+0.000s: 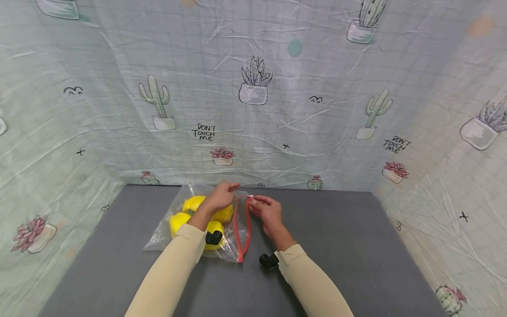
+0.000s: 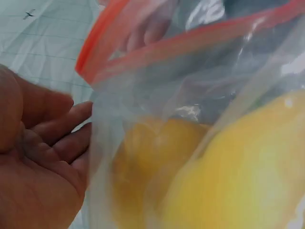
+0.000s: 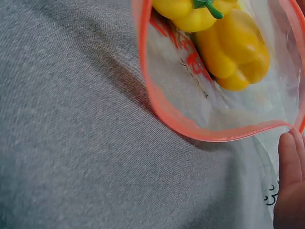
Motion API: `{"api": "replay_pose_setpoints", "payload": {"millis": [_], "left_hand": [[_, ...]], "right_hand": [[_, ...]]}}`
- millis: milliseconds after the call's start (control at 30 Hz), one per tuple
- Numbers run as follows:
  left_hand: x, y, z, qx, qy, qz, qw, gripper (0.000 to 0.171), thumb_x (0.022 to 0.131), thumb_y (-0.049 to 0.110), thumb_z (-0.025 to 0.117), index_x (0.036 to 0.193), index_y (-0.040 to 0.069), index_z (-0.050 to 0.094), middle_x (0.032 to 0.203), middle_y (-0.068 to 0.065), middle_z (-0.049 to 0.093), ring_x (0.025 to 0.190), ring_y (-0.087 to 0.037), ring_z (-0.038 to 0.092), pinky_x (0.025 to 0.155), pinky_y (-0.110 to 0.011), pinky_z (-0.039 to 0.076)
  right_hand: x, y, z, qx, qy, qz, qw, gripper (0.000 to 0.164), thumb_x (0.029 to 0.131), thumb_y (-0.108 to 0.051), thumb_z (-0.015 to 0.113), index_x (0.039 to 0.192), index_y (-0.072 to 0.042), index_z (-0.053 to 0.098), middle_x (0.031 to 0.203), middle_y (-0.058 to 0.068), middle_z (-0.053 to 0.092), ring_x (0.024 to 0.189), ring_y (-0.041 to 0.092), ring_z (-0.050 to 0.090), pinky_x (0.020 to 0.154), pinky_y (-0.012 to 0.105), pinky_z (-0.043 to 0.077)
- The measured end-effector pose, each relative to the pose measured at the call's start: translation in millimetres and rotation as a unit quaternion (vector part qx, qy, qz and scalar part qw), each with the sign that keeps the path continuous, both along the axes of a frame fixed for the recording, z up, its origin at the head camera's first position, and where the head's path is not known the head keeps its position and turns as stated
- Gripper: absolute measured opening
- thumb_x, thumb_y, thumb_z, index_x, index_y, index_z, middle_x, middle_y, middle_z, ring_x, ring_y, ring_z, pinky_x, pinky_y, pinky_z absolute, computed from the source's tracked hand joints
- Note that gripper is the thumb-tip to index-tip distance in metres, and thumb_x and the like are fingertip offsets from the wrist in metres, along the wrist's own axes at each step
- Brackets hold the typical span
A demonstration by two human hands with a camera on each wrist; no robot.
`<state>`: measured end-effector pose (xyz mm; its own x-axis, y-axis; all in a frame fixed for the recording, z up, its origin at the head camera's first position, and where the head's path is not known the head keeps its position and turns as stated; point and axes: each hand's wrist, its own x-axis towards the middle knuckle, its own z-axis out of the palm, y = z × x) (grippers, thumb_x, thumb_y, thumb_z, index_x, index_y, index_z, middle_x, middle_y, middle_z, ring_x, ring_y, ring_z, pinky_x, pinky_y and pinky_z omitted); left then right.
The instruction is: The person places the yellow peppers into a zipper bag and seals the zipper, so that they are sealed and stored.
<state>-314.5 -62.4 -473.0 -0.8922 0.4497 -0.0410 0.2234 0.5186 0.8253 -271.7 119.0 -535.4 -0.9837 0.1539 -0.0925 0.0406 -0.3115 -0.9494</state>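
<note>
A clear zip bag [image 1: 158, 241] with a red zip edge [image 1: 237, 229] lies on the table, its mouth spread apart and facing right. Inside it are several yellow bell peppers [image 1: 179, 221]; the right wrist view looks in at one pepper [image 3: 233, 52] and the green stem of another. My right hand [image 1: 270, 214] pinches the far corner of the zip edge between thumb and fingers. Above the bag's far side reaches my left hand [image 1: 222, 197], its forearm crossing over the peppers. In the left wrist view that hand [image 2: 43, 157] has loosely bent fingers beside the plastic, holding nothing.
The grey table [image 1: 336, 237] extends on both sides of the bag. Behind it hangs a pale curtain [image 1: 285, 119] printed with cacti, which also lines both sides. A black wrist camera [image 1: 269, 260] sits by the right cuff, another black camera [image 1: 214, 237] by the left.
</note>
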Motion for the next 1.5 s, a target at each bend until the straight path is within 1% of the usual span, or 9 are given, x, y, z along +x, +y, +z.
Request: {"api": "replay_pose_setpoints", "payload": {"millis": [100,300,433,667,800,967,1067,1300,1500], "left_hand": [[-6.4,4.5,-1.2,-0.009,0.011,0.008,0.9999,0.059,0.093,-0.007,0.037,0.152,-0.010,0.045,0.154,-0.027,0.052,0.146,-0.039,0.049,0.114,-0.043,0.044],[-18.1,11.0,-9.7,-0.023,0.031,0.015,0.9992,0.048,0.101,0.002,0.054,0.147,-0.010,0.051,0.151,-0.025,0.057,0.144,-0.040,0.051,0.121,-0.052,0.041],[-21.1,16.3,-13.1,-0.023,0.029,0.011,0.9993,0.049,0.101,0.002,0.057,0.147,-0.010,0.051,0.151,-0.025,0.057,0.144,-0.040,0.052,0.120,-0.051,0.042],[-25.6,22.7,-15.8,-0.009,0.027,0.000,0.9996,0.048,0.101,0.002,0.059,0.146,-0.011,0.052,0.151,-0.027,0.056,0.143,-0.040,0.053,0.121,-0.051,0.041],[-28.0,23.6,-16.9,0.008,0.032,-0.012,0.9994,0.049,0.099,0.000,0.059,0.145,-0.013,0.051,0.150,-0.030,0.055,0.142,-0.042,0.054,0.120,-0.052,0.042],[-28.2,21.3,-18.4,0.022,0.008,-0.011,0.9997,0.055,0.097,0.001,0.064,0.148,-0.012,0.049,0.153,-0.029,0.052,0.145,-0.042,0.050,0.122,-0.053,0.039],[-28.5,20.8,-19.4,0.019,0.000,-0.011,0.9998,0.060,0.094,0.002,0.069,0.149,-0.011,0.048,0.156,-0.028,0.050,0.147,-0.043,0.047,0.123,-0.054,0.038],[-26.6,20.4,-17.5,0.018,-0.023,-0.006,0.9995,0.069,0.088,0.000,0.075,0.151,-0.009,0.047,0.159,-0.026,0.047,0.150,-0.042,0.043,0.124,-0.052,0.037],[-26.7,16.7,-18.2,0.019,-0.038,0.002,0.9991,0.059,0.097,0.004,0.067,0.151,-0.009,0.047,0.156,-0.026,0.050,0.148,-0.041,0.047,0.122,-0.051,0.040]], "right_hand": [[-3.7,-1.7,0.5,-0.003,-0.012,-0.007,1.000,0.029,0.093,0.005,0.069,0.120,0.018,0.066,0.097,0.017,0.079,0.083,0.013,0.077,0.084,0.035,0.065],[-7.3,-9.1,5.7,0.029,-0.049,-0.029,0.998,0.026,0.094,-0.002,0.072,0.116,0.012,0.069,0.092,0.011,0.075,0.082,0.014,0.074,0.083,0.037,0.065],[-10.1,-12.2,8.3,0.055,-0.066,-0.041,0.995,0.028,0.092,-0.010,0.076,0.112,0.008,0.070,0.087,0.005,0.072,0.078,0.013,0.072,0.075,0.033,0.064],[-19.8,-16.2,5.5,0.072,-0.085,-0.054,0.992,0.031,0.085,0.002,0.077,0.114,0.007,0.069,0.094,0.008,0.071,0.072,0.009,0.068,0.070,0.027,0.060],[-23.6,-17.7,3.8,0.077,-0.082,-0.066,0.991,0.026,0.086,0.003,0.073,0.111,0.005,0.069,0.089,0.006,0.070,0.068,0.010,0.066,0.064,0.025,0.057],[-26.3,-20.6,4.6,0.036,-0.081,-0.074,0.993,0.017,0.093,-0.006,0.072,0.105,0.005,0.070,0.077,-0.001,0.070,0.068,0.006,0.067,0.061,0.023,0.057],[-26.6,-22.2,7.8,0.027,-0.085,-0.078,0.993,0.019,0.092,-0.008,0.075,0.105,0.005,0.070,0.073,-0.003,0.070,0.066,0.005,0.068,0.060,0.022,0.057],[-29.8,-22.9,11.8,0.044,-0.099,-0.083,0.991,0.021,0.087,-0.001,0.075,0.107,0.005,0.073,0.075,0.002,0.071,0.063,0.007,0.067,0.059,0.022,0.057],[-34.9,-21.4,4.3,0.065,-0.096,-0.083,0.990,0.021,0.086,0.004,0.073,0.107,0.003,0.075,0.083,0.006,0.073,0.063,0.008,0.066,0.059,0.022,0.056]]}}
